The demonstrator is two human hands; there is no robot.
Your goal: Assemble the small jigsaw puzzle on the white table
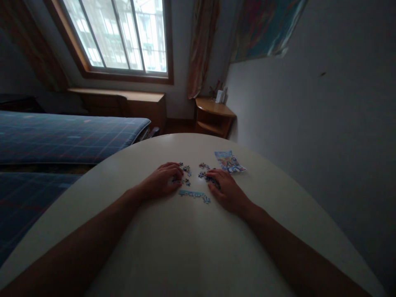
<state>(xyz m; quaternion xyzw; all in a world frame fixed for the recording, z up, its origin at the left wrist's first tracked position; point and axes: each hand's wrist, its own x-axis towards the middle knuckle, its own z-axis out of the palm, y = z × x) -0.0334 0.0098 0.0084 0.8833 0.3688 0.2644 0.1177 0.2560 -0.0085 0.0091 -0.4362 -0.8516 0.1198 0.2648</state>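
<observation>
My left hand (162, 180) rests on the table, its fingers curved and its thumb apart, cupped beside a loose pile of jigsaw pieces (186, 169). Some pieces lie partly hidden under its fingertips. Opposite it, my right hand (227, 189) lies with fingers and thumb spread around a second group of jigsaw pieces (202, 175), covering part of it. Neither hand visibly lifts a piece. Nearer to me, between the hands, lies a joined strip of light-blue jigsaw pieces (192, 193), with a bend down at its right end. A colourful picture sheet (229, 161) lies just beyond my right hand.
The white round-edged table (185, 247) carries everything. A bed with a blue plaid cover (62, 136) stands at the left. Beyond are a wooden desk (142, 97), a corner shelf (213, 107) and a window (120, 37). A white wall (309, 123) runs along the right.
</observation>
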